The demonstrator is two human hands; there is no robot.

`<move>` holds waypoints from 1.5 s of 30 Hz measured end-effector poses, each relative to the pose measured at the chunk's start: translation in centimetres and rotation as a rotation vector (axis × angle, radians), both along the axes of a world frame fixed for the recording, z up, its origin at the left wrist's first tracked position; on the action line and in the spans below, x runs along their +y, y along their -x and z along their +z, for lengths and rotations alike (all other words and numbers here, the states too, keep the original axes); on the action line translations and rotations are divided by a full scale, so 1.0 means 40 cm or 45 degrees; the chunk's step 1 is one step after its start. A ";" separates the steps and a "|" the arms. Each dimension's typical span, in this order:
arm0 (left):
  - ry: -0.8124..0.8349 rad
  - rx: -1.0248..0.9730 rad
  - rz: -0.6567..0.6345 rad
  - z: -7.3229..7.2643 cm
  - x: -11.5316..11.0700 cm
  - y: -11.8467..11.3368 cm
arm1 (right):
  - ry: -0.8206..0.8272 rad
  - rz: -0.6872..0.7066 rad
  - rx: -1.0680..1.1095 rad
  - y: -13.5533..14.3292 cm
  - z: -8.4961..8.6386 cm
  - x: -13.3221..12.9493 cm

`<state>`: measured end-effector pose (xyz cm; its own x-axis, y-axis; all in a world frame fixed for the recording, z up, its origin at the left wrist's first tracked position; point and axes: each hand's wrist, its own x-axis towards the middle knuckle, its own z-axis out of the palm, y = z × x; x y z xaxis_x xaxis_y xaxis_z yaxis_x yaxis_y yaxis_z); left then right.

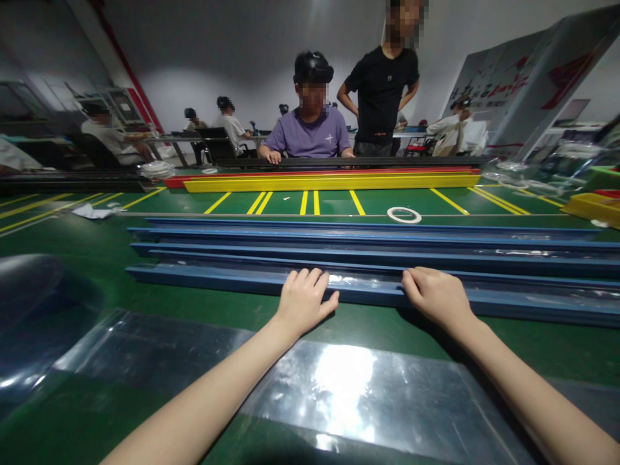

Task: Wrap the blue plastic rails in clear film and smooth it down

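Note:
Several long blue channel-shaped strips lie side by side across the green table, with shiny clear film showing inside them. My left hand rests on the nearest strip, its fingers over the front wall and the thumb spread to the right. Farther right, my right hand is closed at the same strip's front edge, fingers curled and thumb pressed in. Its fingertips are partly hidden, and I cannot tell whether film is pinched there too. A wide sheet of clear plastic film lies flat beneath my forearms.
A curled part of the film rises at left. Beyond the blue strips lie a white tape ring, a yellow strip and a red strip. Across the table sits a person in purple; another stands behind. Yellow bins stand at right.

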<state>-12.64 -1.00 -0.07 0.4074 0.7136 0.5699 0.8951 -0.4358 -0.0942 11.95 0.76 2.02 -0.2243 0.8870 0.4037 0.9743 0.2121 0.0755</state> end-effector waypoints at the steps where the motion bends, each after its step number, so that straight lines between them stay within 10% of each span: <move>1: 0.002 0.000 -0.008 0.000 0.000 0.001 | 0.001 0.000 0.000 0.000 0.000 0.000; 45: -0.055 -0.037 -0.070 0.008 0.004 0.010 | 0.249 0.099 -0.151 -0.001 0.034 0.007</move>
